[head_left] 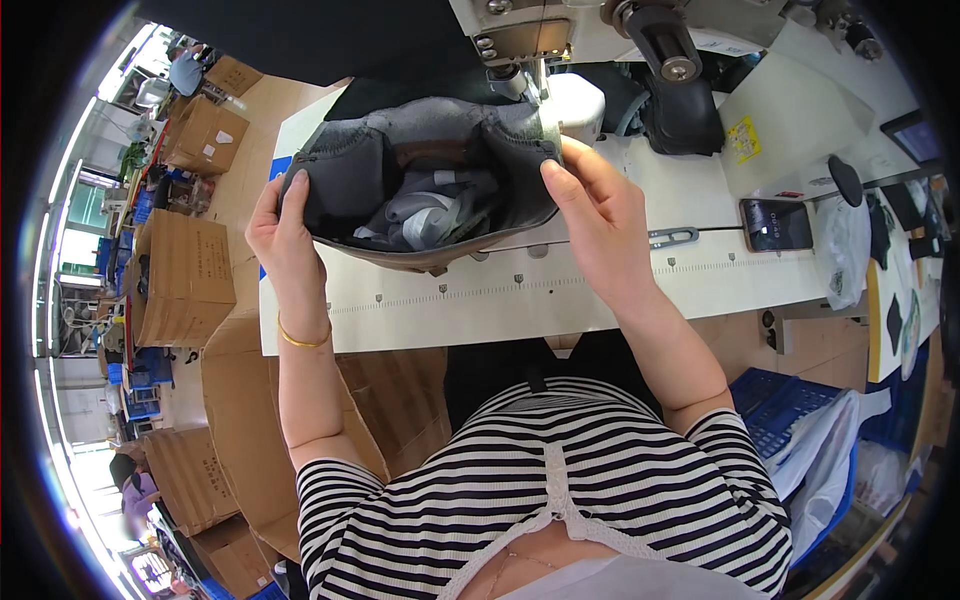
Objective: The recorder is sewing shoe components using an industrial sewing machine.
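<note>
Between my hands a dark grey bag (345, 190) stands with its mouth open toward me. Crumpled grey fabric and strips (430, 215) lie inside it. My left hand (287, 240) pinches the left side of the rim, thumb on the inside wall. On the right side, my right hand (608, 220) grips the rim between thumb and fingers. The far right part of the rim lies beside the needle and presser foot area (541, 82) of a sewing machine (525, 42); whether the foot presses on it, I cannot tell.
The white table (430, 320) carries a printed ruler scale. A grey looped tool (673, 237) and a phone (777, 225) lie to the right. Black pieces (685, 115) sit behind. Cardboard boxes (185, 265) stand left, a blue crate (775, 410) lower right. Two people are far left.
</note>
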A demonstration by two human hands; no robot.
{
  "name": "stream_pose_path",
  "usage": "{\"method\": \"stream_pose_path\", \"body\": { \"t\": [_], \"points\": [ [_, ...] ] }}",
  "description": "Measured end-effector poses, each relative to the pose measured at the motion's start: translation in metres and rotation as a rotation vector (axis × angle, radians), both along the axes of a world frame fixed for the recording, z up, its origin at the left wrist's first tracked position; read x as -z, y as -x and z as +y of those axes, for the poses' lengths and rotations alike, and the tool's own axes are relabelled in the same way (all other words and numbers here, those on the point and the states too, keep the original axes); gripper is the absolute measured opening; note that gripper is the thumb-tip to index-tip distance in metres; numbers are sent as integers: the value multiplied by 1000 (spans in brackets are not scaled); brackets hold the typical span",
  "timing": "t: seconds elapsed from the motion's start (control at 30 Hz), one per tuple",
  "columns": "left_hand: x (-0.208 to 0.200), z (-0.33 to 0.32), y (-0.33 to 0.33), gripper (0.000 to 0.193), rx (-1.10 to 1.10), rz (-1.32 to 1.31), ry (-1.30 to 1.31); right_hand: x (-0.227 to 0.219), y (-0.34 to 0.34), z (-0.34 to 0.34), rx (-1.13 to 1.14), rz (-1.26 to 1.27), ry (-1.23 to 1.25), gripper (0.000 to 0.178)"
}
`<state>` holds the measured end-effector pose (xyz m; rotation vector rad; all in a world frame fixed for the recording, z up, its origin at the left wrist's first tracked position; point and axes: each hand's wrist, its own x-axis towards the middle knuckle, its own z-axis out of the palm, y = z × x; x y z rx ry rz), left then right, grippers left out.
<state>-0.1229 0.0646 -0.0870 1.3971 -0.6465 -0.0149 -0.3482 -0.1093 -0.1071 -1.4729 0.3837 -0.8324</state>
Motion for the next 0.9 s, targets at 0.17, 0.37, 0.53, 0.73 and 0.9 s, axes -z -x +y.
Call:
{"method": "stream_pose_path", "body": {
  "t": [0.17, 0.37, 0.53, 0.73, 0.9],
  "points": [
    [1, -6, 7, 22, 4, -14, -50, 6, 0, 4, 0, -86, -42, 32],
    [8, -16, 68, 48, -234, -1084, -371, 13, 1, 4, 27, -137, -29, 33],
    [20, -22, 94, 35, -26, -1273, -496, 15, -1, 11, -1, -102, 74, 35],
    [-17, 70, 31, 18, 253, -259, -73, 17, -5, 14, -175, -196, 132, 40],
    [-5, 149, 62, 40, 154, 454, 306, 39, -35, 32, -74, -57, 162, 48]
  ]
}}
